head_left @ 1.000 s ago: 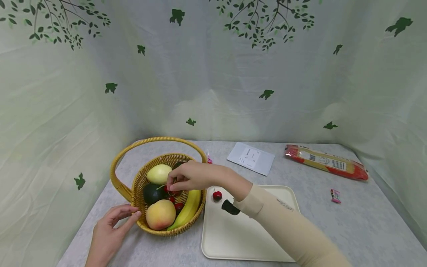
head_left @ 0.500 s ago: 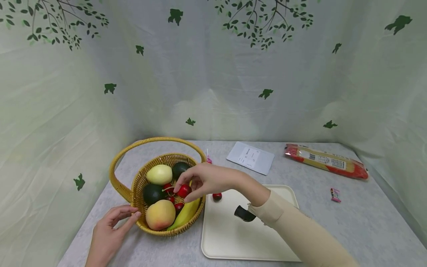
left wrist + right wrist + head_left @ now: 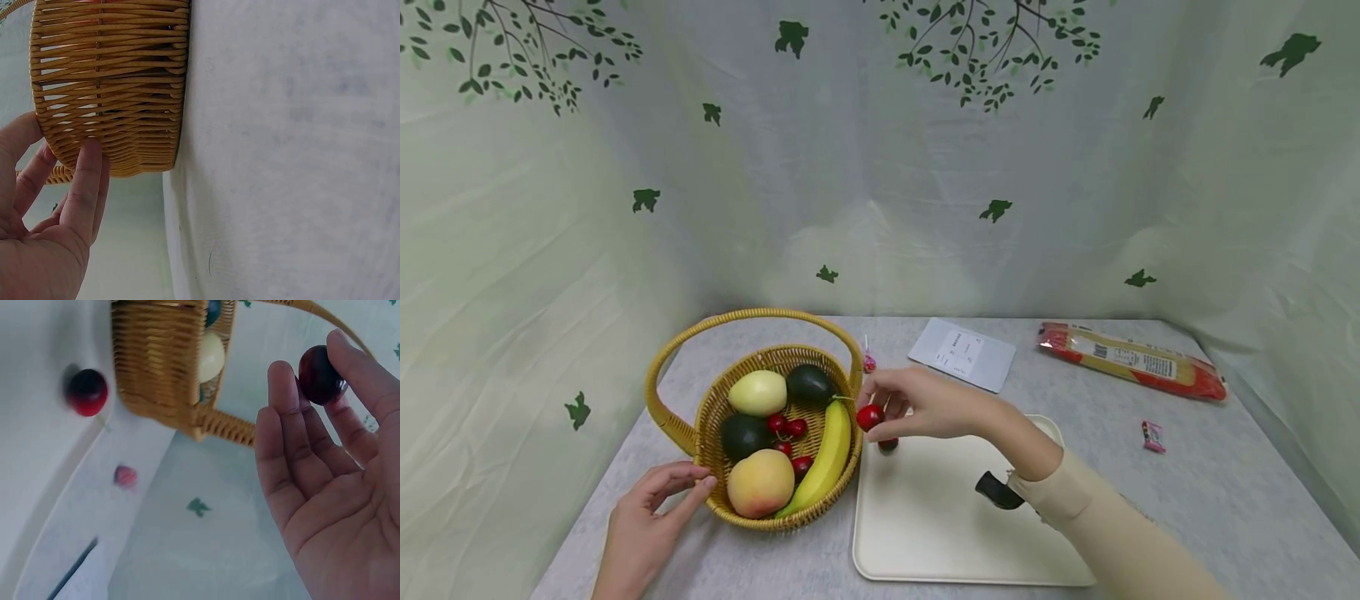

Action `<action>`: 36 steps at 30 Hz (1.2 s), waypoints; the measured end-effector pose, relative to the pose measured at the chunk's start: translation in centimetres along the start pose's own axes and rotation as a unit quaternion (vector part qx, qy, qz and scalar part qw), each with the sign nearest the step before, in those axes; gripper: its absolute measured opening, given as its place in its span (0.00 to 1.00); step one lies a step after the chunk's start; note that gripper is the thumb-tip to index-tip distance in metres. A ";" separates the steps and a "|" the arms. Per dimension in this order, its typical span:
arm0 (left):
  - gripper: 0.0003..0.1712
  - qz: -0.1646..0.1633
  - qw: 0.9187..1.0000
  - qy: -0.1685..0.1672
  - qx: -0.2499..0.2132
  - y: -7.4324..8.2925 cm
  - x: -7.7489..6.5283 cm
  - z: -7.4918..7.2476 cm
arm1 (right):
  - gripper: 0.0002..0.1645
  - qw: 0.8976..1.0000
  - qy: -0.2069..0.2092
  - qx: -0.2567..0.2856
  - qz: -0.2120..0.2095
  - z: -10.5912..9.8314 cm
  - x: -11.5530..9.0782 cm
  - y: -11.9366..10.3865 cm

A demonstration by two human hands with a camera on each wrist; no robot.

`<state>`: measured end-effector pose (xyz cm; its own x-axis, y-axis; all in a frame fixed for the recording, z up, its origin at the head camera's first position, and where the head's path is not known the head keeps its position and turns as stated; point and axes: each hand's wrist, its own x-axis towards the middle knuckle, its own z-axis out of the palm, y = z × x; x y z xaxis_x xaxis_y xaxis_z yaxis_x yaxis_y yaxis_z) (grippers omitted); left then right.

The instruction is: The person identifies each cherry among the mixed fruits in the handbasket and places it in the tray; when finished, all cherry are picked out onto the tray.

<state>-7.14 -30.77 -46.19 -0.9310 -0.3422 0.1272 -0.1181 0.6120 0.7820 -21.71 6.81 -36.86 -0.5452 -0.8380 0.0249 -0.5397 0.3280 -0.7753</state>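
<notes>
Cherry (image 3: 870, 417) held in a narrow pinch by the right grip (image 3: 925, 404).
It appears above the tray (image 3: 955, 517), near its left edge. The work looks partway: a loose cherry (image 3: 87, 392) lies on the tray below the grip, while several other cherries (image 3: 796, 427) lie left of it in the wicker basket (image 3: 119, 81), whose rim the left grip (image 3: 643, 525) pinches. That basket crowds the right grip's left side; bare tray gives room toward the person.
</notes>
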 end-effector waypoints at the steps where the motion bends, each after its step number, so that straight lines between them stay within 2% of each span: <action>1: 0.14 0.000 1.000 0.000 0.001 0.0 0.0 0.0 | 0.18 1.000 0.005 -0.003 0.001 0.0 -0.3 0.4; 6: 0.14 0.000 1.000 0.000 0.001 0.0 0.1 0.1 | 0.18 0.999 0.044 -0.027 0.010 -0.1 -1.4 2.4; 12: 0.14 0.001 1.000 0.001 -0.006 -0.1 0.1 0.2 | 0.17 0.992 0.088 -0.076 0.039 0.0 -2.4 5.1; 19: 0.15 -0.009 1.000 -0.003 -0.010 0.0 0.1 0.1 | 0.14 0.989 0.093 -0.074 0.090 0.4 -3.2 8.0; 26: 0.16 -0.014 1.000 -0.006 -0.008 0.0 0.1 0.0 | 0.13 0.983 0.106 -0.059 0.137 1.3 -3.1 9.4; 36: 0.17 -0.038 0.999 -0.015 0.003 -0.1 0.1 0.0 | 0.16 0.984 0.098 -0.076 0.130 3.2 -2.2 9.7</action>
<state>-7.18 -30.90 -46.26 -0.9293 -0.3662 0.0481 -0.1916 0.5895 0.7847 -23.67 10.48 -46.46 -0.7822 -0.6223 -0.0288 -0.4481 0.5941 -0.6680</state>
